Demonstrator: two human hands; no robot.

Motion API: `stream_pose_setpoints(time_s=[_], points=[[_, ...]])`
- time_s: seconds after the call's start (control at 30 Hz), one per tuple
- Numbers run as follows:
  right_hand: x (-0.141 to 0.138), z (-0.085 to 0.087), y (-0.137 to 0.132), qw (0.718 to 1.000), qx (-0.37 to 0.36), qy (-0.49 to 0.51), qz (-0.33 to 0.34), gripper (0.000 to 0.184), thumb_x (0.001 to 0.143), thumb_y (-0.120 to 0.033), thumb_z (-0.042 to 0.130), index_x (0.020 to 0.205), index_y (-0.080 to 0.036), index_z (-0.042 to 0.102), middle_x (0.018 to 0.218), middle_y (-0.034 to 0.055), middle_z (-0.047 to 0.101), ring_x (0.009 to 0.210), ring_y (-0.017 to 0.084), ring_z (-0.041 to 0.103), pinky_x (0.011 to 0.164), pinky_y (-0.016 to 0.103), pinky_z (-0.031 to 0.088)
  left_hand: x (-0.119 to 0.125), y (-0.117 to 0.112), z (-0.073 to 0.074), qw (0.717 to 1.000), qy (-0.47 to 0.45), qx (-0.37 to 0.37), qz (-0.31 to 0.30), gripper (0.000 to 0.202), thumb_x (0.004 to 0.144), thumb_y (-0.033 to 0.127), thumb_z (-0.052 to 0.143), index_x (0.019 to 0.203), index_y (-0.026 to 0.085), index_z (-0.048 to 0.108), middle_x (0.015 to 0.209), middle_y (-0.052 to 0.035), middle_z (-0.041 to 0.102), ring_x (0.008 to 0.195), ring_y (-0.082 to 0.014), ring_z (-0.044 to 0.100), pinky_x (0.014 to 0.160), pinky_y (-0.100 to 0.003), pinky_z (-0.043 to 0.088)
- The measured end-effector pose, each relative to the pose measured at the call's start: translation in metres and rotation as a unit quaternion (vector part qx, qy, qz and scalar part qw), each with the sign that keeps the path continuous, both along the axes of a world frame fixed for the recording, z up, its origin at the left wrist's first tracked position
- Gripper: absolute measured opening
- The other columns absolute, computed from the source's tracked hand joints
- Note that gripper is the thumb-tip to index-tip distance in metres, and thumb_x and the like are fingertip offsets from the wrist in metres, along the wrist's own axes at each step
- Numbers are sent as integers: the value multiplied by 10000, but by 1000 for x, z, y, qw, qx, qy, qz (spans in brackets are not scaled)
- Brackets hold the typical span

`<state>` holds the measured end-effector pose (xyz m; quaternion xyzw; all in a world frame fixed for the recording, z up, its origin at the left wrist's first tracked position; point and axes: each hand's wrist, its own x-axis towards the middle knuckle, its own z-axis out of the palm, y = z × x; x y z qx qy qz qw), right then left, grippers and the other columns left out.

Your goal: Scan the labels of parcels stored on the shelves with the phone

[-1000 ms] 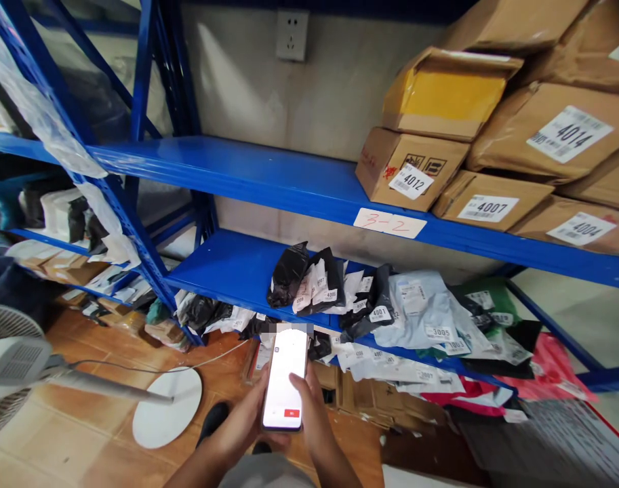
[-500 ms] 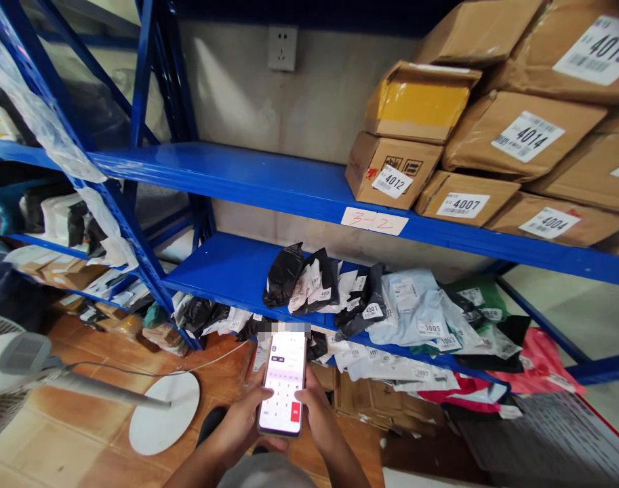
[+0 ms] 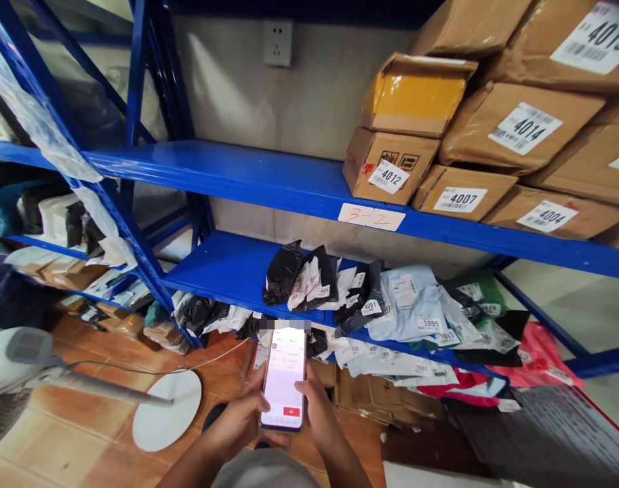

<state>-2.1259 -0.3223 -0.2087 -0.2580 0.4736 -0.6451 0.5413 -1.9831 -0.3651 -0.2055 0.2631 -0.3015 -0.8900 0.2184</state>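
Both my hands hold a smartphone [image 3: 283, 376] with a lit white screen and a red button, low in the middle of the view. My left hand [image 3: 238, 423] is wrapped round its left edge from below. My right hand [image 3: 316, 413] grips the right edge, its thumb resting on the screen. Just beyond the phone, soft parcels in black, grey and green bags [image 3: 411, 312] with numbered labels lie on a blue shelf [image 3: 228, 268].
Above, another blue shelf [image 3: 248, 176] labelled 3-2 carries numbered cardboard boxes [image 3: 517, 129] at the right. A white standing fan [image 3: 19, 366] with a round base [image 3: 167, 410] occupies the tiled floor at left. More parcels sit under the shelves and in the left rack [image 3: 70, 224].
The keypad shown on the phone half a second ago is gone; the screen is mostly white again. My view has shifted slightly, and my right thumb has moved on the screen.
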Motion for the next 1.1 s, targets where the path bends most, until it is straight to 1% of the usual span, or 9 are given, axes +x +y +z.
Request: stream_pose_setpoints(time_s=[0.13, 0.3, 0.43, 0.57, 0.7, 0.8, 0.93, 1.03, 1.1], points=[[3, -1, 0, 1000, 20, -6, -4, 473, 642, -305, 569, 1103, -206, 604, 1026, 44, 736, 884, 273, 666, 728, 367, 519, -1, 1, 0, 999, -44, -10, 5, 1005, 596, 101, 544, 1458, 402, 124, 1252, -61, 570, 918, -272, 633, 571, -317, 540], [11, -11, -3, 999, 36, 0, -21, 369, 685, -360, 627, 1026, -219, 632, 903, 27, 744, 813, 256, 658, 687, 347, 500, 4, 0, -10, 1000, -21, 12, 11, 964, 563, 129, 546, 1449, 343, 234, 1200, -61, 605, 948, -274, 615, 659, -330, 532], [25, -24, -6, 999, 33, -10, -13, 351, 697, -411, 656, 975, -196, 655, 900, 48, 743, 795, 260, 657, 703, 362, 483, 19, -1, -13, 998, -36, 37, 26, 910, 544, 210, 545, 1419, 323, 322, 1178, -65, 610, 938, -298, 615, 615, -332, 522], [37, -30, -5, 998, 19, -44, 29, 320, 655, -282, 660, 965, -204, 649, 954, 46, 742, 848, 261, 655, 719, 363, 473, 37, 1, -13, 997, -61, 39, 13, 814, 618, 243, 545, 1408, 296, 351, 1065, -78, 647, 862, -285, 630, 588, -329, 508], [41, -35, 3, 989, 8, -92, 119, 590, 501, -103, 691, 1080, -191, 616, 916, 41, 749, 859, 276, 661, 700, 353, 474, 46, 6, -15, 996, -76, 42, 15, 794, 652, 245, 529, 1415, 247, 309, 1009, -90, 653, 783, -266, 637, 561, -311, 497], [45, -45, 5, 981, 10, -144, 127, 600, 594, -236, 702, 1173, -188, 552, 1015, 75, 736, 936, 291, 656, 775, 395, 481, 47, 5, -20, 995, -95, 29, 1, 776, 690, 319, 536, 1418, 245, 278, 1027, -89, 638, 804, -257, 630, 539, -291, 501], [46, -60, 1, 978, 40, -192, 73, 614, 689, -441, 678, 1238, -241, 494, 1029, 41, 733, 946, 270, 661, 823, 403, 478, 52, -20, -43, 979, -181, -87, -37, 696, 751, 515, 535, 1368, 233, 380, 854, -59, 603, 700, -209, 591, 462, -263, 476], [42, -66, -4, 977, 55, -199, 51, 637, 622, -540, 753, 1161, -260, 560, 982, 28, 734, 991, 281, 645, 865, 412, 475, 62, -60, -73, 925, -327, -188, 41, 557, 823, 522, 422, 1264, 192, 504, 733, -19, 530, 676, -183, 567, 459, -244, 457], [39, -65, -8, 979, 70, -187, 48, 519, 736, -561, 679, 1125, -232, 583, 993, 53, 712, 925, 279, 654, 844, 467, 492, 70, -95, -97, 881, -414, -206, 99, 448, 848, 401, 387, 1181, 153, 556, 707, -14, 521, 702, -186, 576, 555, -288, 498]])
